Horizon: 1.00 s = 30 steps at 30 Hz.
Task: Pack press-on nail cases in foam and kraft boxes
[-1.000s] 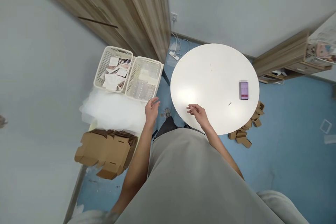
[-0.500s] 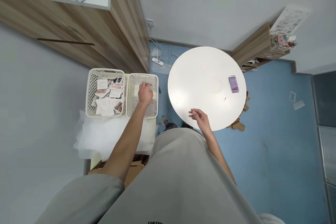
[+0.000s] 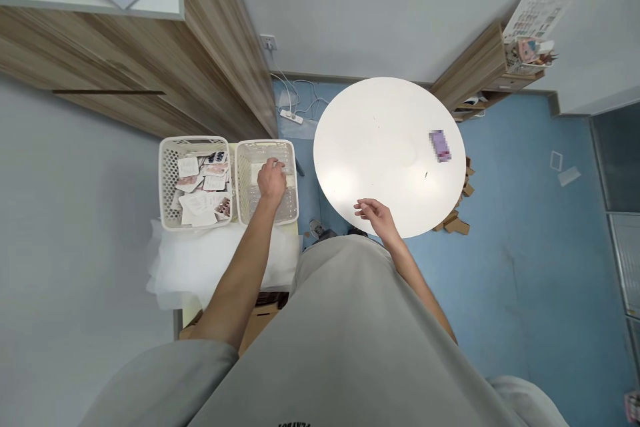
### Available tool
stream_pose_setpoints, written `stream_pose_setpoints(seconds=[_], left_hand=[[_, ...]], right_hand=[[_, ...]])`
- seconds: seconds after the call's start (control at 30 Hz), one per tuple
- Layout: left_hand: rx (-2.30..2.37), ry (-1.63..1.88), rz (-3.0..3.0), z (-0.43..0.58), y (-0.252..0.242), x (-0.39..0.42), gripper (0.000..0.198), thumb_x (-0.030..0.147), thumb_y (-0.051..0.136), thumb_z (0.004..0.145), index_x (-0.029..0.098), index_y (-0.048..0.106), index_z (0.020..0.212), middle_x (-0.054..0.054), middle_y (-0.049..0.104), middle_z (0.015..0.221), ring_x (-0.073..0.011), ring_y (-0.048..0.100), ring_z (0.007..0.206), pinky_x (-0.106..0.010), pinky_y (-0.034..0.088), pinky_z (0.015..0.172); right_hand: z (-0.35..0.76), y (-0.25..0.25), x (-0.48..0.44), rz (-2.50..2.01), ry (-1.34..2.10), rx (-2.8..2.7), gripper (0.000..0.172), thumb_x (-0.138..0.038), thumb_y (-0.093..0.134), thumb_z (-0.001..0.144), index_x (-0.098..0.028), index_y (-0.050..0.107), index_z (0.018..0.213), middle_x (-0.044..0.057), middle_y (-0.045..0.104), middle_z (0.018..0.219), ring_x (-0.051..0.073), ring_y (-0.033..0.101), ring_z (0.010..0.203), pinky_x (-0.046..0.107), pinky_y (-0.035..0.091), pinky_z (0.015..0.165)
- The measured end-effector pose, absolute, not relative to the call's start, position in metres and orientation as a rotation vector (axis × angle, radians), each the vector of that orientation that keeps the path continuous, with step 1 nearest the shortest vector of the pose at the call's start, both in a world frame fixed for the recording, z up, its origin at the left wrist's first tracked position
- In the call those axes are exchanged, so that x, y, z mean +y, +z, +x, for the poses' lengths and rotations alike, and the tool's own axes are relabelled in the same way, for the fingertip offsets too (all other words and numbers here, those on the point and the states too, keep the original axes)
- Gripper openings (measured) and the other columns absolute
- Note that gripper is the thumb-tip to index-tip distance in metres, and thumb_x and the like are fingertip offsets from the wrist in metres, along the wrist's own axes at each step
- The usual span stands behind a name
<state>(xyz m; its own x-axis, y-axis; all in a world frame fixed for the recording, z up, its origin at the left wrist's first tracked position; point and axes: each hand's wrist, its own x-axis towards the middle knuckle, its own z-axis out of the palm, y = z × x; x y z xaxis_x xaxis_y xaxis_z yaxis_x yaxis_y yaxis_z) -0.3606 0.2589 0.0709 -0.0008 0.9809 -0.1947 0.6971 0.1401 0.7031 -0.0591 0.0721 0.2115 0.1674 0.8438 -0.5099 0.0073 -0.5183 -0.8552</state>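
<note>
My left hand (image 3: 271,179) reaches down into the right one of two white mesh baskets (image 3: 293,177), which holds clear plastic pieces. Its fingers are curled over those pieces; what they grip is hidden. The left basket (image 3: 165,181) beside it is full of small white and printed packets (image 3: 200,180). My right hand (image 3: 376,214) hovers over the near edge of a round white table (image 3: 390,147), fingers loosely bent and apart, holding nothing.
A small purple object (image 3: 439,145) lies on the table's right side. White foam sheets (image 3: 200,260) lie under the baskets, with cardboard boxes (image 3: 255,320) below. A wooden cabinet (image 3: 150,73) stands behind; a power strip (image 3: 291,116) and loose cardboard pieces (image 3: 457,223) are on the blue floor.
My left hand has gone from beside the baskets into the right basket and now rests there. My right hand has stayed at the table's near edge. The view has shifted.
</note>
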Motion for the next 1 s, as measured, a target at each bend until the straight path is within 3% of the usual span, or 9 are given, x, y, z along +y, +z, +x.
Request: stream_pose_setpoints(seconds=[0.13,0.3,0.4,0.5,0.57,0.77,1.0], left_hand=[[1.788,0.547,1.560,-0.354,0.082,0.260,0.018,0.010,0.065,0.081,0.024,0.070,0.091,-0.017,0.066,0.143,-0.0408,0.052,0.144,-0.058,0.037,0.128],[1.850,0.652,1.561,-0.356,0.110,0.250,0.017,0.013,0.070,0.084,0.023,0.072,0.096,-0.016,0.067,0.147,-0.0384,0.049,0.151,-0.055,0.038,0.131],[1.851,0.770,1.423,-0.353,0.132,0.229,0.015,0.024,0.078,0.087,0.020,0.075,0.102,-0.015,0.075,0.130,-0.0360,0.064,0.135,-0.052,0.048,0.124],[1.676,0.857,1.124,-0.339,0.151,0.199,0.036,0.042,0.088,0.085,0.016,0.078,0.107,-0.013,0.080,0.107,-0.0310,0.077,0.108,-0.046,0.061,0.105],[1.545,0.872,0.948,-0.323,0.161,0.177,0.052,0.055,0.094,0.078,0.016,0.080,0.110,-0.012,0.082,0.103,-0.0290,0.079,0.098,-0.044,0.064,0.095],[1.393,0.822,0.778,-0.267,0.182,0.136,0.072,0.069,0.101,0.064,0.016,0.083,0.110,-0.015,0.085,0.111,-0.0309,0.081,0.095,-0.048,0.066,0.093],[1.398,0.830,0.789,-0.217,0.185,0.123,0.066,0.065,0.101,0.068,0.016,0.079,0.105,-0.012,0.081,0.100,-0.0298,0.080,0.091,-0.048,0.068,0.089]], right_hand=[[-0.055,0.208,0.077,-1.674,1.486,-0.861,0.050,-0.070,0.077,0.091,-0.025,0.078,0.114,0.011,0.084,0.119,0.025,0.080,0.103,0.044,0.061,0.099],[-0.047,0.200,0.082,-1.608,1.544,-0.899,0.051,-0.071,0.077,0.091,-0.025,0.078,0.114,0.010,0.084,0.119,0.025,0.081,0.103,0.043,0.061,0.097],[-0.041,0.194,0.087,-1.585,1.556,-0.903,0.053,-0.071,0.078,0.089,-0.024,0.077,0.114,0.010,0.084,0.116,0.025,0.081,0.101,0.043,0.062,0.097],[-0.037,0.191,0.095,-1.566,1.558,-0.926,0.053,-0.071,0.079,0.088,-0.025,0.077,0.113,0.010,0.084,0.116,0.025,0.081,0.101,0.045,0.063,0.099],[-0.034,0.191,0.100,-1.550,1.556,-0.964,0.051,-0.070,0.080,0.088,-0.025,0.078,0.114,0.010,0.083,0.118,0.026,0.081,0.102,0.046,0.063,0.102],[-0.026,0.190,0.116,-1.443,1.605,-1.044,0.057,-0.070,0.088,0.082,-0.025,0.078,0.115,0.009,0.083,0.116,0.025,0.079,0.102,0.043,0.065,0.101],[0.003,0.175,0.118,-1.464,1.554,-0.957,0.054,-0.072,0.086,0.082,-0.026,0.074,0.108,0.006,0.081,0.104,0.023,0.076,0.093,0.042,0.064,0.096]])
